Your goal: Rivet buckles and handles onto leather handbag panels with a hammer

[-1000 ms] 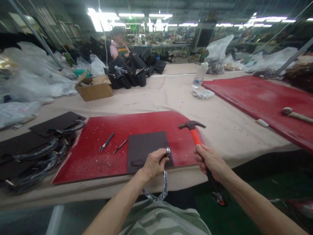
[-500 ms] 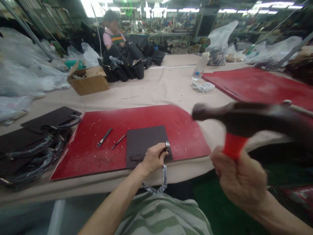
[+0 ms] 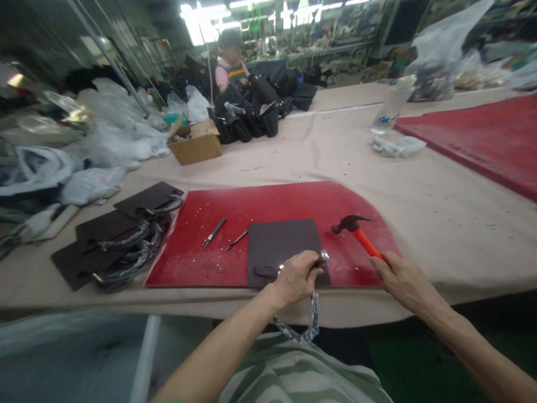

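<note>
My right hand (image 3: 405, 280) grips the orange handle of a claw hammer (image 3: 366, 240). The hammer head is over the right part of a red mat (image 3: 289, 198). My left hand (image 3: 297, 275) is closed in a pinch around a short piece with a shiny round metal end (image 3: 324, 255), at the lower right of a dark brown flat panel (image 3: 285, 240). A plastic-wrapped bag handle (image 3: 314, 313) hangs below that hand over the table edge; how it joins the panel is hidden by my fingers.
A flat forked punch (image 3: 215, 232) and a thin rod tool (image 3: 237, 240) lie on the mat's left. Further left are stacked brown panels with wrapped handles (image 3: 130, 238). Behind stand a cardboard box (image 3: 196, 148), black bags (image 3: 251, 112), a plastic bottle (image 3: 388, 112) and a person (image 3: 230, 67).
The hammer has come down from close to the camera to low over the mat. My left hand keeps its place on the panel. The view has turned left.
</note>
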`<state>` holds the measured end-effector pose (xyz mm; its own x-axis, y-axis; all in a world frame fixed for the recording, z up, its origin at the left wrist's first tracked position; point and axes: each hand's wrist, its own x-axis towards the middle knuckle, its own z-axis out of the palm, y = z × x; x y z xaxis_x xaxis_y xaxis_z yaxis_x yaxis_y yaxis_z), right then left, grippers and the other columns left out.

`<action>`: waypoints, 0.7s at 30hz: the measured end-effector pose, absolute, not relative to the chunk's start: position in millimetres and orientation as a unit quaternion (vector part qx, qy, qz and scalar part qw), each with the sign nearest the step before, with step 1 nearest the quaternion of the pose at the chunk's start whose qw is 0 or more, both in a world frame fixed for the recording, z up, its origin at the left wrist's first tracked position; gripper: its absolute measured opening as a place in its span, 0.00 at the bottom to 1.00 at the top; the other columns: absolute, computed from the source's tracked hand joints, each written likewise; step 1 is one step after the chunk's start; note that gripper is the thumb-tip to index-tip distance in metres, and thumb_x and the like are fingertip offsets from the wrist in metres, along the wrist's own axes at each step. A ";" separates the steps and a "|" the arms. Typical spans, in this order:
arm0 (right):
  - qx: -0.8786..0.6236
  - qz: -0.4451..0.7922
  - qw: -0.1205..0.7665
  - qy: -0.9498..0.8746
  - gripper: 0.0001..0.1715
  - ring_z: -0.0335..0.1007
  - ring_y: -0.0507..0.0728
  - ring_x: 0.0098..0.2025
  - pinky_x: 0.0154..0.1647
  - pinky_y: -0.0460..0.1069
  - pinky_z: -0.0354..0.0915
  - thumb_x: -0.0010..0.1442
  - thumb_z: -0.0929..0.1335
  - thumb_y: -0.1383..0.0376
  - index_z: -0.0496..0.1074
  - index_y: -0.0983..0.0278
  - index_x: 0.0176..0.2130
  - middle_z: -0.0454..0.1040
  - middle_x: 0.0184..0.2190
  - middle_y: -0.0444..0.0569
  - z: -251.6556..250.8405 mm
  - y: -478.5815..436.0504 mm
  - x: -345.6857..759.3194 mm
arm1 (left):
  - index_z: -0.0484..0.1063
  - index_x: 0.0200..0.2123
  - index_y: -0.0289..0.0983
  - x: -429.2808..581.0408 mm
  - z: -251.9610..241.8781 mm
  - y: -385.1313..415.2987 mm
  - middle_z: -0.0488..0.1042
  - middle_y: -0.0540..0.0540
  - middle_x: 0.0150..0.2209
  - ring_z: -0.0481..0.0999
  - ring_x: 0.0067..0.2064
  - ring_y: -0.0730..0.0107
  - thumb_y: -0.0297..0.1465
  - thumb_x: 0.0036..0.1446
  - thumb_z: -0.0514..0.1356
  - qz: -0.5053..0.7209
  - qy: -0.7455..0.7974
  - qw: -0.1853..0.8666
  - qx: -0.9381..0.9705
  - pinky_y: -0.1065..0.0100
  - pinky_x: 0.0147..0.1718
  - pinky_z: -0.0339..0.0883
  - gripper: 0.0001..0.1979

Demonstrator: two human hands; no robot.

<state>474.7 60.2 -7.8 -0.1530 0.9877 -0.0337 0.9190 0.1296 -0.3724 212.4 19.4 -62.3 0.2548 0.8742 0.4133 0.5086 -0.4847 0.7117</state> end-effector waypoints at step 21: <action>-0.501 0.120 0.188 -0.836 0.18 0.63 0.68 0.57 0.56 0.61 0.61 0.63 0.67 0.67 0.71 0.67 0.52 0.68 0.56 0.62 -49.1 10.8 378.0 | 0.77 0.32 0.34 12.4 -0.8 85.2 0.80 0.34 0.35 0.79 0.43 0.46 0.38 0.60 0.55 0.008 0.836 0.057 0.546 0.56 0.44 0.67 0.16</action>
